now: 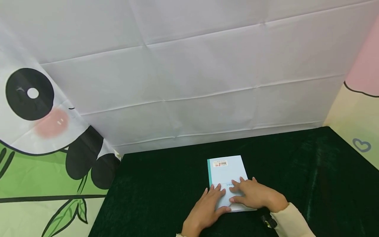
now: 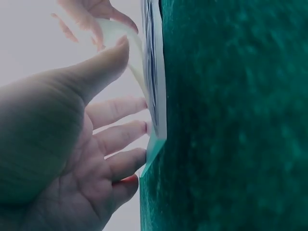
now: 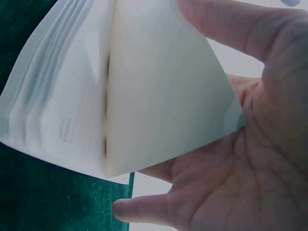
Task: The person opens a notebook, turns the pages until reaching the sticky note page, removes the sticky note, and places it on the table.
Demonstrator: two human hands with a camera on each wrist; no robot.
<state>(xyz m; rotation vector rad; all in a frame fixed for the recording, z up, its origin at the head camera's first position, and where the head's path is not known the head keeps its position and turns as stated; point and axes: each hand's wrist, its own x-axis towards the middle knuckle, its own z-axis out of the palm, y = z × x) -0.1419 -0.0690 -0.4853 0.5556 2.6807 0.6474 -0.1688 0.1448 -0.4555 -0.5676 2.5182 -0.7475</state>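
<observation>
A pale blue book (image 1: 225, 171) with a teal spine strip lies on the dark green cloth, a barcode sticker (image 1: 220, 163) near its far edge. My left hand (image 1: 207, 209) rests on its near left part with fingers fairly straight and spread; the left wrist view shows those fingertips against the cover beside the spine. Over the near right part is my right hand (image 1: 257, 196). In the right wrist view it holds the raised, bent cover (image 3: 163, 96), thumb on the inner face and fingers behind. Pages (image 3: 72, 91) show beneath the lifted cover.
Dark green cloth (image 1: 160, 187) covers the table around the book. A white fabric backdrop (image 1: 192, 72) hangs behind it, with printed cartoon panels at left and right. A small black device (image 1: 269, 221) sits at the right wrist, by a cream sleeve (image 1: 291, 220).
</observation>
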